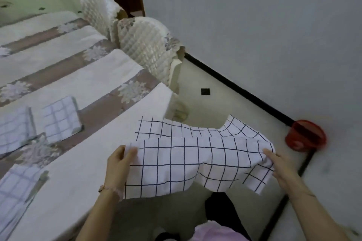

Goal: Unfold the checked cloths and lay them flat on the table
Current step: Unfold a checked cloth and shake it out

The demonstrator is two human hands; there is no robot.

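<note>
Left hand and right hand pinch opposite edges of checked cloth, arms outstretched.

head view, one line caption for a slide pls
Both hands, left and right, hold a checked cloth open beside the table.

Striped table; three folded checked cloths on it

Thin matt woven cloth, soft and creased. Table covered in smooth matt fabric. Quilted, faintly shiny chair covers. Glossy red plastic bucket.
</note>
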